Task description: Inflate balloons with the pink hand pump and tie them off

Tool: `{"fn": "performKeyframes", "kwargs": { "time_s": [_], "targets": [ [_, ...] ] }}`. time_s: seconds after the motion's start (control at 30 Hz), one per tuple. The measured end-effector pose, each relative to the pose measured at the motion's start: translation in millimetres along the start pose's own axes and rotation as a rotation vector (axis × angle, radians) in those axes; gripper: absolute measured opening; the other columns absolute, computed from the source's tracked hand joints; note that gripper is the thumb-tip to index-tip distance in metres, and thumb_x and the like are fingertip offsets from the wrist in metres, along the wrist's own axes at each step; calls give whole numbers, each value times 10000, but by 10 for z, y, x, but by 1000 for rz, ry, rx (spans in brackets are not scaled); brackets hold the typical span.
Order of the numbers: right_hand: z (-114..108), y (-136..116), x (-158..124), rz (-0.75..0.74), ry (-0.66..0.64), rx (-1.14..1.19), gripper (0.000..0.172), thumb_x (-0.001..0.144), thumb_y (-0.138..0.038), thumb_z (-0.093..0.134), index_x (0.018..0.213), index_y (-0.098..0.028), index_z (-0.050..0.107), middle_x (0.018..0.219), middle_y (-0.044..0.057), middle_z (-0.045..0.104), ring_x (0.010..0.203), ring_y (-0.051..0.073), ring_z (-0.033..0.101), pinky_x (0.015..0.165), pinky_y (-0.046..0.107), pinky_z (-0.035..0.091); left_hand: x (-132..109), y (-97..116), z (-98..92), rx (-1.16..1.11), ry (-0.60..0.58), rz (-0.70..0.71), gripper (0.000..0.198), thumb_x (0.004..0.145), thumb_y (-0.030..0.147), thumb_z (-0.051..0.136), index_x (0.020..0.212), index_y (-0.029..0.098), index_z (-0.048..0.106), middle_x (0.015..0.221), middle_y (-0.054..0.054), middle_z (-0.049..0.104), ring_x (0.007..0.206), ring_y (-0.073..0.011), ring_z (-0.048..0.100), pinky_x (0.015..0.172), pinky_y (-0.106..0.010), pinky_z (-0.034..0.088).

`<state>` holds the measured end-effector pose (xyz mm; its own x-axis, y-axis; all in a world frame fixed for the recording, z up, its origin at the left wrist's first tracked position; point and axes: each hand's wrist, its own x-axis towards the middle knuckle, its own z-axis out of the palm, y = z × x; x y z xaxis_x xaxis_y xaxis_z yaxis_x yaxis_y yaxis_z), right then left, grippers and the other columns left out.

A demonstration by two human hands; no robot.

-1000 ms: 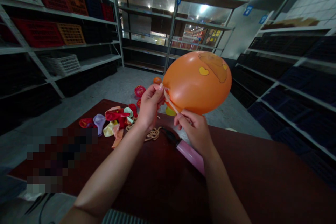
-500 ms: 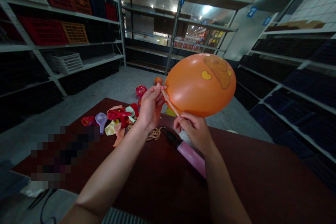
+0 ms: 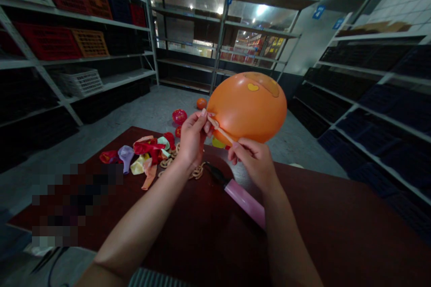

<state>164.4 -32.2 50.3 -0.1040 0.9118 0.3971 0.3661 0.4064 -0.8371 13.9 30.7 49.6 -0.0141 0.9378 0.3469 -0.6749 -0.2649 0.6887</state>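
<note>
An inflated orange balloon (image 3: 247, 107) with yellow hearts printed on it floats above the far edge of a dark red table (image 3: 336, 228). My left hand (image 3: 193, 139) pinches the balloon at the base of its neck. My right hand (image 3: 252, 161) is closed on the stretched end of the neck (image 3: 222, 131), pulling it down and to the right. A pink hand pump (image 3: 242, 197) with a black nozzle lies on the table just below my right wrist.
A heap of uninflated coloured balloons (image 3: 141, 154) and some tan rubber bands (image 3: 195, 171) lie on the table's left part. Red and orange inflated balloons (image 3: 179, 116) sit on the grey floor beyond. Metal shelves with crates (image 3: 50, 40) line both sides.
The balloon has turned and sunk slightly, so its print now faces more upward. My right hand has drawn the neck a little further out and to the right. My left hand keeps its pinch.
</note>
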Motion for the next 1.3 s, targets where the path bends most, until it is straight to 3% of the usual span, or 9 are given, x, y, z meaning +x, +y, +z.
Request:
{"fn": "performKeyframes", "kwargs": {
  "time_s": [0.2, 0.43, 0.53, 0.63, 0.73, 0.8, 0.93, 1.07, 1.3],
  "targets": [
    [2, 43, 17, -7, -65, 48, 315, 889, -368, 539, 624, -217, 619, 605, -6, 627, 577, 110, 562, 582, 270, 428, 77, 16, -48, -48, -13, 3, 303, 864, 345, 780, 695, 187, 584, 562, 40, 376, 495, -86, 350, 461, -225, 326],
    [-118, 89, 60, -10, 73, 168, 283, 903, -458, 594, 767, -210, 615, 729, -6, 671, 545, 93, 576, 536, 244, 427, -219, 41, -7, 399, -47, 484, 160, 968, 370, 677, 903, 224, 666, 727, -6, 637, 599, -117, 553, 584, -258, 438],
    [-235, 141, 87, 21, 196, 183, 261, 890, -473, 611, 852, -215, 611, 780, -13, 675, 522, 87, 581, 506, 234, 416, -87, -106, 10, 667, -42, 591, 125, 983, 337, 654, 967, 216, 680, 844, -34, 696, 735, -137, 627, 722, -268, 478],
    [-381, 165, 92, 59, 297, 201, 296, 872, -506, 607, 841, -212, 605, 772, -13, 669, 503, 89, 575, 489, 231, 413, 496, -450, 9, 875, -56, 481, 192, 1006, 329, 581, 1077, 184, 685, 879, -71, 733, 753, -171, 675, 779, -299, 506],
    [-512, 133, 53, 73, 360, 234, 315, 847, -525, 622, 828, -211, 606, 764, -13, 667, 499, 92, 569, 488, 232, 412, 1112, -820, -90, 1235, -327, 110, 536, 851, 194, 710, 1365, 99, 589, 1374, -221, 635, 1228, -295, 636, 1028, -380, 469],
    [-572, 98, 13, 82, 335, 233, 321, 856, -528, 620, 824, -209, 614, 762, -7, 669, 513, 97, 577, 502, 235, 417, 1248, -985, -269, 1415, -482, -58, 550, 840, 213, 692, 1369, 87, 611, 1428, -230, 603, 1319, -342, 576, 1077, -412, 441],
    [-594, 126, -59, 111, 128, 177, 360, 906, -553, 572, 839, -205, 631, 775, 9, 669, 571, 113, 590, 549, 250, 434, 745, -1064, -827, 1465, -561, -98, 230, 866, 271, 641, 1024, 175, 778, 1059, -115, 786, 1027, -297, 722, 954, -354, 523],
    [-445, 436, -169, 124, -67, 48, 350, 932, -527, 524, 866, -204, 643, 853, 28, 677, 708, 142, 609, 652, 277, 464, -9, -894, -1403, 1484, -479, -4, 285, 928, 218, 518, 1065, 175, 765, 1186, -148, 747, 1150, -314, 670, 1052, -425, 458],
    [-88, 1327, -496, 245, -420, -334, 412, 790, -414, 748, 1130, -193, 675, 1145, 91, 673, 1059, 234, 621, 1000, 395, 452, -488, -436, -2001, 1424, 37, 346, 296, 960, 270, 520, 1087, 162, 764, 1080, -150, 762, 1048, -316, 696, 964, -425, 501]
  ]
}}
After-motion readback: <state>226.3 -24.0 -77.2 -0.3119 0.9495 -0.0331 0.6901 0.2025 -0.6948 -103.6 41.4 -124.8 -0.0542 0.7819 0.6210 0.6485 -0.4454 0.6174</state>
